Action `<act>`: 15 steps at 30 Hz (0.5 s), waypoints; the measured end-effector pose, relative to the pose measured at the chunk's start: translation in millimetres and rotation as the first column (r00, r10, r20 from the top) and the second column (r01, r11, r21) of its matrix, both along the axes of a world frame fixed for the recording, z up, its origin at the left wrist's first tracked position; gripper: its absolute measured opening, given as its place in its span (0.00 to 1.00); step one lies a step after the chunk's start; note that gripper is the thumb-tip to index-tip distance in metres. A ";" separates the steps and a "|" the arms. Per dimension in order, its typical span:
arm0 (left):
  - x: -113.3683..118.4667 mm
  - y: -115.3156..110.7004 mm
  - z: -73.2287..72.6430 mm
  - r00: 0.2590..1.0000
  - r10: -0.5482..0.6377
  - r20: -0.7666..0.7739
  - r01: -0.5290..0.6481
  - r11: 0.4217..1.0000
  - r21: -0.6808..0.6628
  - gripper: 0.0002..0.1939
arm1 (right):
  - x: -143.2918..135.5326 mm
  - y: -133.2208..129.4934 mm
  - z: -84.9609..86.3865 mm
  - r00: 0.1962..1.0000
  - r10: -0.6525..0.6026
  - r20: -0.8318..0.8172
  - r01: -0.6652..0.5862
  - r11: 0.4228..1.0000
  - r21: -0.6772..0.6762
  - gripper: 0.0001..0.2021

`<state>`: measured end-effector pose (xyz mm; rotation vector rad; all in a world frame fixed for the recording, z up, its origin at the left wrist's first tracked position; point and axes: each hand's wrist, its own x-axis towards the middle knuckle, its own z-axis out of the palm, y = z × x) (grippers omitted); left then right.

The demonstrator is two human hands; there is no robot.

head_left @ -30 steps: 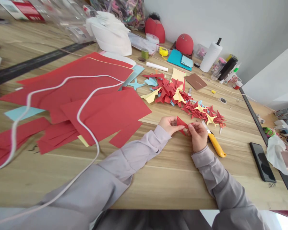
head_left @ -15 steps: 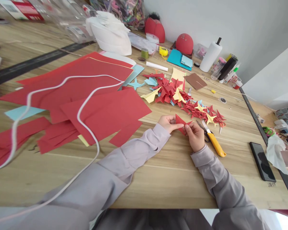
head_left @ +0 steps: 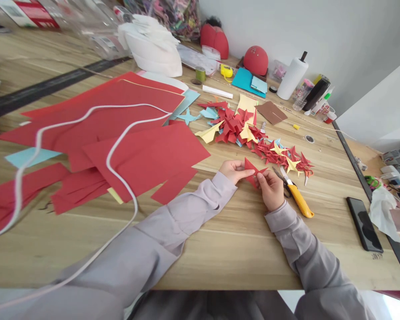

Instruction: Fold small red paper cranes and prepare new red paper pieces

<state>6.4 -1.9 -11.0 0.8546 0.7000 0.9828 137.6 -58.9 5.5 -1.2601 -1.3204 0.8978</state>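
Note:
Between my two hands is a small folded piece of red paper [head_left: 250, 165], its pointed corners sticking up and to the right. My left hand [head_left: 234, 171] pinches it from the left, thumb and fingers closed on it. From the right, my right hand [head_left: 271, 188] grips its lower edge between thumb and fingertips. Just right of that hand lie a yellow utility knife [head_left: 300, 200] and scissors [head_left: 284, 183], partly hidden by the hand. Beyond my hands is a heap of folded paper stars [head_left: 235, 126], mostly red with some yellow and blue.
Large red paper sheets [head_left: 146, 155] cover the table's left half, with a white cord [head_left: 111, 155] running over them. A black phone [head_left: 363, 222] lies at the right. Along the back stand a tissue pile [head_left: 153, 49], a yellow tape measure [head_left: 226, 71] and a white bottle [head_left: 293, 80].
Both hands stay almost in place on the folded red paper. Its upper point has shifted very slightly; the other things lie as before.

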 end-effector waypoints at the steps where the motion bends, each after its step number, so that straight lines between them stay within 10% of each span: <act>1: 0.4 0.2 -0.5 1.000 0.002 0.008 -0.002 1.000 -0.017 0.20 | 0.1 0.1 -0.4 1.000 -0.002 0.000 0.002 1.000 -0.001 0.14; 15: 1.4 0.1 -1.1 0.997 0.050 -0.056 -0.047 0.997 0.057 0.21 | -0.4 0.4 -0.6 1.000 0.026 -0.017 -0.026 0.999 0.020 0.13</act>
